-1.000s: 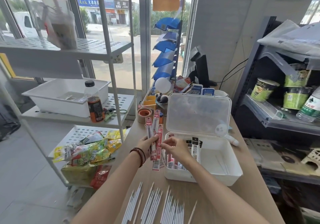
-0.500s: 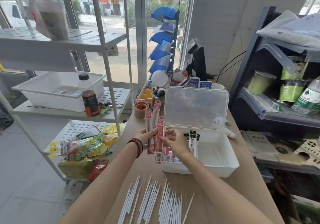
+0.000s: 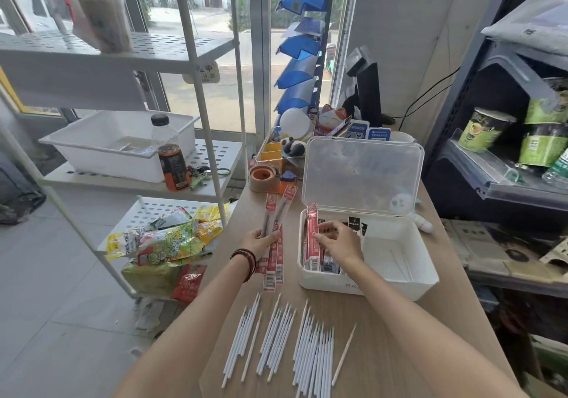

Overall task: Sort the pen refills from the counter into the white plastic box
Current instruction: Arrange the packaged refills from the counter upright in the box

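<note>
Left hand [image 3: 261,239]: it was curled round a bundle of long red-and-clear refill packets [image 3: 272,274], held over the desk just left of the box, with the packet tops fanned apart.
Right hand [image 3: 338,242]: it was reaching into the left end of the box. Its fingertips seemed to pinch a single red refill packet [image 3: 313,222] standing upright there, though the fingers partly hid the grip.
White plastic box [image 3: 368,284]: rectangular and open, it sat on the desk in front of the person, with its translucent hinged lid [image 3: 362,176] raised upright at the back.
Box contents: more red packets stood at the left end, and black-labelled packets [image 3: 353,224] stood behind the right hand. A few thin white sticks lay on the floor of the right half.
Slim white loose pen refills [image 3: 307,345]: they lay in three rough groups on the near part of the desk, in front of the box and apart from it.
Light wooden desk [image 3: 384,351]: it carried the box, the loose refills and a brown tape roll [image 3: 261,177] near the far left edge.
</note>
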Demonstrator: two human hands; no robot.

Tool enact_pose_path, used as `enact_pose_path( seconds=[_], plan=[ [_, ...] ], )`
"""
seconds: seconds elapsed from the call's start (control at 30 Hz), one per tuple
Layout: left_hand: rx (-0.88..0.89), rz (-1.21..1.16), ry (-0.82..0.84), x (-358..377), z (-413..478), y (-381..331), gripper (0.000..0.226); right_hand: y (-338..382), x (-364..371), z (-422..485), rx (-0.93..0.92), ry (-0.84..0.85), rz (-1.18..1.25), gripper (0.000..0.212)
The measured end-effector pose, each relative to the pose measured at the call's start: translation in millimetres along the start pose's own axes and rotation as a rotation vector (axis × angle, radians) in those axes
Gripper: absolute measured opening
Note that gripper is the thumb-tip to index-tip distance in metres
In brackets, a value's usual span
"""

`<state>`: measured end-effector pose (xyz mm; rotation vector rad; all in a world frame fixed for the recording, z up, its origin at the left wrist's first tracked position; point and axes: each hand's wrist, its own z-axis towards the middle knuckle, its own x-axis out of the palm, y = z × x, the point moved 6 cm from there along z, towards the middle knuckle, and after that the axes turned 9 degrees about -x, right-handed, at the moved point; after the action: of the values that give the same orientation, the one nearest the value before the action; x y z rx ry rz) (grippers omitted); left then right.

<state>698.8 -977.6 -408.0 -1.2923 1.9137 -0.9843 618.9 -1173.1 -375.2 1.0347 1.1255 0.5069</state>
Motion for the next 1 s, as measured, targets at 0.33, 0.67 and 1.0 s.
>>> enact_pose_path(
  seconds=[0.33, 0.67, 1.0],
  plan=[
    [-0.038, -0.119, -0.006, -6.5, -9.7, -4.8, 0.042, -1.9, 26.8, -5.4, -0.018, 0.167, -0.441, 0.039],
    [0.036, -0.102, 0.081, 9.7, -18.6, -8.9, 0.047, 38.4, 32.2, 6.5, -0.098, 0.134, 0.2, 0.045],
    [0.055, -0.015, 0.177, 19.9, -40.3, -18.9, 0.024, 36.1, 32.8, 14.3, 0.009, 0.072, 0.302, 0.075]
  ],
)
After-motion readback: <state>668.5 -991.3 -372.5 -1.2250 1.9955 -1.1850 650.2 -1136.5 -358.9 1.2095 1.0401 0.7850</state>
